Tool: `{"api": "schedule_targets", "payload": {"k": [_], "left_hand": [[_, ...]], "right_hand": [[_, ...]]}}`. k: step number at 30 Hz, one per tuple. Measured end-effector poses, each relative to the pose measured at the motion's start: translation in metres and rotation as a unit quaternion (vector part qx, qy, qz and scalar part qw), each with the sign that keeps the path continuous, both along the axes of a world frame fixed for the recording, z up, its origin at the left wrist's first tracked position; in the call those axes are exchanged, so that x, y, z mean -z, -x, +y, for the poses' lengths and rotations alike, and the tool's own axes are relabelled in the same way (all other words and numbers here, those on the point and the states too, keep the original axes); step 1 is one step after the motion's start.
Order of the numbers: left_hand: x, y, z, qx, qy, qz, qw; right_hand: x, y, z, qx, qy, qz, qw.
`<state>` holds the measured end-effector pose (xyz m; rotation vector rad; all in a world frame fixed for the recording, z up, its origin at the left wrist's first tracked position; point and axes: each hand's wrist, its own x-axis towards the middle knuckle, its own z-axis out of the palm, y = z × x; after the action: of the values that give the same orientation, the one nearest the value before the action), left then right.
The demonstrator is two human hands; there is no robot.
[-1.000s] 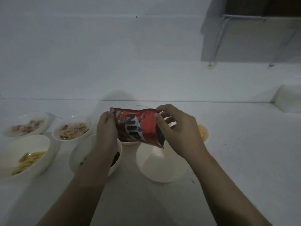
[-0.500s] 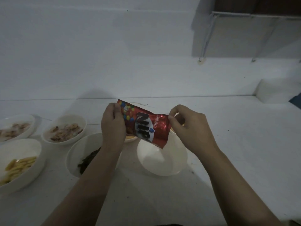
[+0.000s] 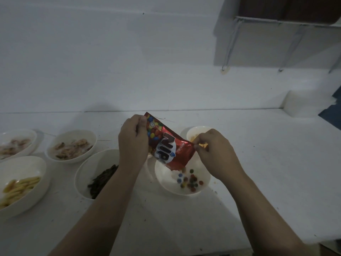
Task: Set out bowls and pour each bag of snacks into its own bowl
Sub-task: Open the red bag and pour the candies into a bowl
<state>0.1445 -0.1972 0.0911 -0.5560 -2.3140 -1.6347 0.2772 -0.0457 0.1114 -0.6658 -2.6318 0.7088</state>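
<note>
- On the white worktop (image 3: 258, 182), nearest the viewer, a white bowl (image 3: 166, 183) holds a scatter of coloured candies (image 3: 190, 181).
- Just above that bowl, the red snack bag (image 3: 167, 146) hangs tilted, its torn lower corner pointing down into the bowl, its other end raised up and to the left.
- The left hand (image 3: 132, 143) holds the raised end of the bag, its grip curled round it with the thumb on the printed face.
- The right hand (image 3: 215, 154) pinches the bag's right edge between thumb and fingertips, its grip closed on the foil.
- To the left of the candy bowl, partly behind the left forearm, a white bowl (image 3: 88, 174) holds dark strips of snack.
- Farther left of the candy bowl, a bowl (image 3: 33, 196) of pale yellow sticks sits at the frame's edge.
- Behind these, two bowls (image 3: 72, 146) (image 3: 16, 143) hold pale brownish pieces.
- Behind the candy bowl, just past the right hand, a small bowl (image 3: 195, 132) shows something orange-yellow inside.
- Beyond the worktop rises a white wall (image 3: 129, 61).
</note>
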Motion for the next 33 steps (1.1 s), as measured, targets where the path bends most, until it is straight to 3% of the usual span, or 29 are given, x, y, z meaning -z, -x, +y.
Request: {"api": "schedule_targets", "payload": {"k": [12, 25, 30, 33], "left_hand": [[-0.004, -0.012, 0.0, 0.007, 0.013, 0.056, 0.998], [-0.007, -0.011, -0.002, 0.0, 0.019, 0.08, 0.997], [-0.004, -0.017, 0.005, 0.042, 0.032, 0.082, 0.995], [-0.001, -0.021, 0.01, 0.052, 0.035, 0.079, 0.995]], "right_hand": [[0.012, -0.004, -0.003, 0.025, 0.013, 0.043, 0.999], [0.006, -0.005, -0.006, 0.019, 0.035, 0.016, 0.999], [0.003, 0.004, -0.025, -0.063, 0.059, 0.096, 0.992], [0.01, 0.011, -0.029, -0.032, 0.079, 0.147, 0.985]]}}
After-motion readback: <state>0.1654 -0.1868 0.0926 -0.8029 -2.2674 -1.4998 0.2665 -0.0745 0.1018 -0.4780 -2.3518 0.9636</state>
